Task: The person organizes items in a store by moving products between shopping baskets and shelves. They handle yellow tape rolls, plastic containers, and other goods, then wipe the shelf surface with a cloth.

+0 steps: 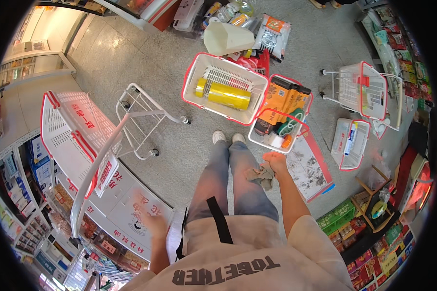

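Right hand (277,163) grips a crumpled rag (262,176), long axis roughly ten-to-four o'clock; left hand (155,226) blurred, can't tell its grip. Basket (263,141) edge at twelve; floor (192,150) stretches toward ten.

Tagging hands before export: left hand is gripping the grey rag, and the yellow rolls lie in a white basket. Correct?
Not quite: the right hand grips the grey rag; the left hand is away from it, as the head view shows. The yellow rolls do lie in a white basket.
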A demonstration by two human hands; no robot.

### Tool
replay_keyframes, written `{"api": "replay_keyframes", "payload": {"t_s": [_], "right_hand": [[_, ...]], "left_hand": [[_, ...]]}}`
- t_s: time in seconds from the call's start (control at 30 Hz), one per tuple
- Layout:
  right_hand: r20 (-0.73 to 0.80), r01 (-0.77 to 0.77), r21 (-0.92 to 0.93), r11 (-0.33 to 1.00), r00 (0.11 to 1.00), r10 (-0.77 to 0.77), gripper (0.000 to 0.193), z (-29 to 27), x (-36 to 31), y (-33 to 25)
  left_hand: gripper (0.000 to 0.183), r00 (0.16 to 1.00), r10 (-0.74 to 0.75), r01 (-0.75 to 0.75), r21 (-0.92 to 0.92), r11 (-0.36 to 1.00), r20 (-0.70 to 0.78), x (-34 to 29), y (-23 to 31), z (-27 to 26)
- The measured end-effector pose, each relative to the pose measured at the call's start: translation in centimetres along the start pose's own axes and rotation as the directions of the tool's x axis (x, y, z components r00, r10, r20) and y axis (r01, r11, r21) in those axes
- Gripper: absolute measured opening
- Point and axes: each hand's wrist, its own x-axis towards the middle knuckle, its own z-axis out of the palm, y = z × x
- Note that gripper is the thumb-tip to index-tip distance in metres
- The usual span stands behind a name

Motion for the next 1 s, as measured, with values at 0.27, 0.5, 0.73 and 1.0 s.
{"api": "replay_keyframes", "payload": {"t_s": [0.27,0.5,0.73,1.0], "right_hand": [[-0.197,0.093,-0.212,0.973,0.971,-0.136,0.015,4.2,16.4,1.4],[-0.193,0.128,-0.519,0.845,0.946,-0.262,0.031,13.5,31.6,0.4],[-0.353,-0.023,-0.321,0.947,0.931,-0.097,0.050,15.7,37.4,0.7],[-0.286,-0.001,-0.039,0.999,0.958,-0.010,0.046,15.2,39.4,3.0]], "left_hand": [[0.040,0.892,0.076,0.071,-0.305,0.950,0.446,19.9,-3.0,30.8],[0.063,0.894,0.024,0.013,-0.078,0.997,0.447,37.1,-8.9,51.7],[0.068,0.894,-0.057,0.122,-0.119,0.985,0.445,38.9,-5.6,58.4],[0.044,0.912,-0.033,0.114,-0.174,0.978,0.409,37.8,-6.4,58.5]]}}
